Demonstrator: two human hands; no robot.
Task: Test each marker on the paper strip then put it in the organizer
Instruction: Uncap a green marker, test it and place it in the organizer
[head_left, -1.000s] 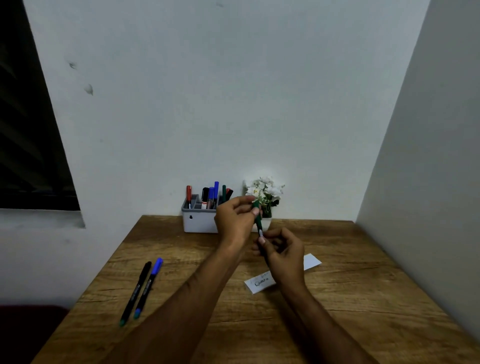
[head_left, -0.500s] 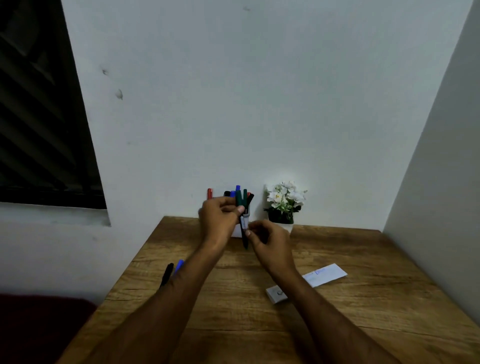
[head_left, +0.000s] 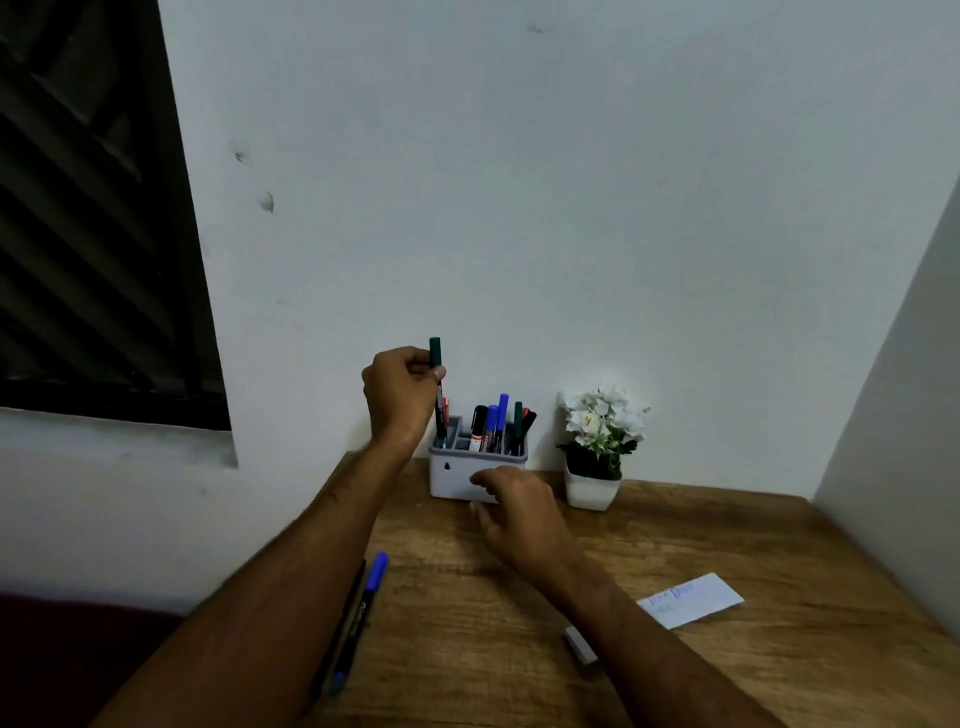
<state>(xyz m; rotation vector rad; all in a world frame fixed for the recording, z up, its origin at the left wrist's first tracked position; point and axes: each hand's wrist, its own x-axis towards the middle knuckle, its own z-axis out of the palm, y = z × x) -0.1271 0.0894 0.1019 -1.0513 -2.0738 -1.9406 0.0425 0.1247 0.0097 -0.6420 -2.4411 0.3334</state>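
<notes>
My left hand (head_left: 400, 395) pinches a green-capped marker (head_left: 437, 387) upright, its lower end down inside the left compartment of the grey organizer (head_left: 454, 475) at the back of the desk. Several markers (head_left: 496, 423) stand in the other compartments. My right hand (head_left: 519, 512) hovers with relaxed fingers just in front of the organizer and holds nothing. The white paper strip (head_left: 691, 600) with scribbles lies on the desk to the right; my right forearm covers its left part. A blue marker (head_left: 361, 613) and a black one lie at the desk's left edge, partly behind my left forearm.
A small white pot of white flowers (head_left: 597, 452) stands right of the organizer. The wooden desk (head_left: 753, 675) meets a white wall at the back and a side wall (head_left: 909, 415) on the right. A dark window (head_left: 88, 234) fills the upper left.
My left hand has lifted the green marker away from my right hand and set its lower end into the organizer. My right hand has let go and dropped lower. The view has tilted left.
</notes>
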